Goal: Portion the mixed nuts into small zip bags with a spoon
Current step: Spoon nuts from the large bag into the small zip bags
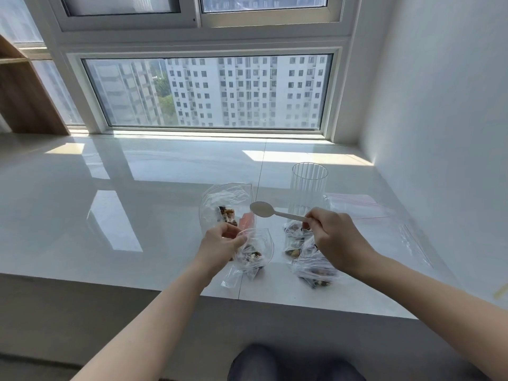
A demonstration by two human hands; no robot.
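Spoon is sitting light and stiff in my right hand, whose grip is pinching the far end of the handle while the empty bowl is hovering between the big bag and the ribbed glass. I am judging it thin and a little flexible, so holding near the handle's end is giving reach but less control over a loaded scoop. My left hand is gripping the rim of a small zip bag, its fingers curled round the thin plastic to keep the mouth open; the film is looking soft, slippery and apt to collapse, so the rim seems the right place to hold. That small bag is already carrying some mixed nuts at its bottom. The big bag behind it is standing open on the bench with a small heap of nuts left inside. To my right, several filled small bags are lying in a loose pile, touching one another. The glass is standing upright and appears empty. Flat, unused bags are lying further right.
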